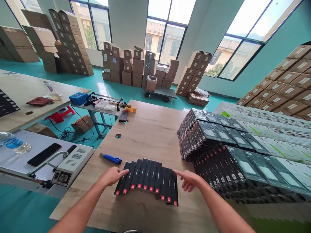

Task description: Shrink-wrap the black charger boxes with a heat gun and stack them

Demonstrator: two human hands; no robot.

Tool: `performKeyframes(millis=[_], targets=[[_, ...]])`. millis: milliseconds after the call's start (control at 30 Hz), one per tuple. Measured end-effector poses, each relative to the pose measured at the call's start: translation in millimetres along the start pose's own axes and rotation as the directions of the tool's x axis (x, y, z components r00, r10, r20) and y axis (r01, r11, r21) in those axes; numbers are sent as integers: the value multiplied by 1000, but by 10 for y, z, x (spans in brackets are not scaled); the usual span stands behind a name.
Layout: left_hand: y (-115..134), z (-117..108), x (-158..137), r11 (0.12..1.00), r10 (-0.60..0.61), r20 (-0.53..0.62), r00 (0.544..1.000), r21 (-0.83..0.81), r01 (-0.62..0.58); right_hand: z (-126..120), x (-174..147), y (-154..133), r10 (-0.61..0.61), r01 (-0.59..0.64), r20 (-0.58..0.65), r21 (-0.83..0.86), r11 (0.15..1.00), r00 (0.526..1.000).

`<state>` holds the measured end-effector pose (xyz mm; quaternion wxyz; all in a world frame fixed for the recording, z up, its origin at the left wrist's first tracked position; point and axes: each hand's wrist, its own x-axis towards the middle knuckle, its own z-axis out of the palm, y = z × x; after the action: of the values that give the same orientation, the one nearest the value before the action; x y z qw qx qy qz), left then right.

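Observation:
A row of slim black boxes (148,174) stands side by side on the wooden table in front of me, each with white lettering and a red label at its near end. The row is uneven, with its middle set farther back than its ends. My left hand (113,176) has its index finger stretched onto the leftmost boxes. At the opposite end, my right hand (189,180) points its index finger at the top of the last box, its other fingers loosely bent. Neither hand grips anything. A blue utility knife (111,158) lies just beyond my left hand.
Stacked plastic-wrapped black boxes (209,136) occupy the table's right side. At left are a white sealing machine (73,165), a black phone (44,154) and a water bottle (16,142). A yellow tape roll (131,109) sits at the far edge. Cartons (116,66) line the wall.

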<state>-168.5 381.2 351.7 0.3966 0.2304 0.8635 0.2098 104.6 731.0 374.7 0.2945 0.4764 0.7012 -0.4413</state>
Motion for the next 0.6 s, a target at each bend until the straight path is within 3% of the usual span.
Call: performKeyframes(millis=[67,100,133,267,400,500,600], targets=[[30,20,38,1000,-14,155,988,-20,17,115,29,199,62,-92,262,104,990,963],[67,31,67,999,6,204,979,-35,1,192,72,261,28,-83,345,146,986,938],[114,35,101,998,35,242,970,-53,-23,273,128,293,-39,-21,351,164,986,936],[286,-27,180,994,99,299,949,-64,-84,512,308,231,-140,102,245,159,982,959],[304,-78,21,969,232,156,960,50,-242,571,164,185,-280,253,148,180,951,948],[226,-58,-250,937,339,54,939,70,-342,582,-130,186,-436,431,54,92,898,898],[30,40,-548,937,348,-72,935,17,-348,607,-447,184,-591,587,-75,-71,807,803]])
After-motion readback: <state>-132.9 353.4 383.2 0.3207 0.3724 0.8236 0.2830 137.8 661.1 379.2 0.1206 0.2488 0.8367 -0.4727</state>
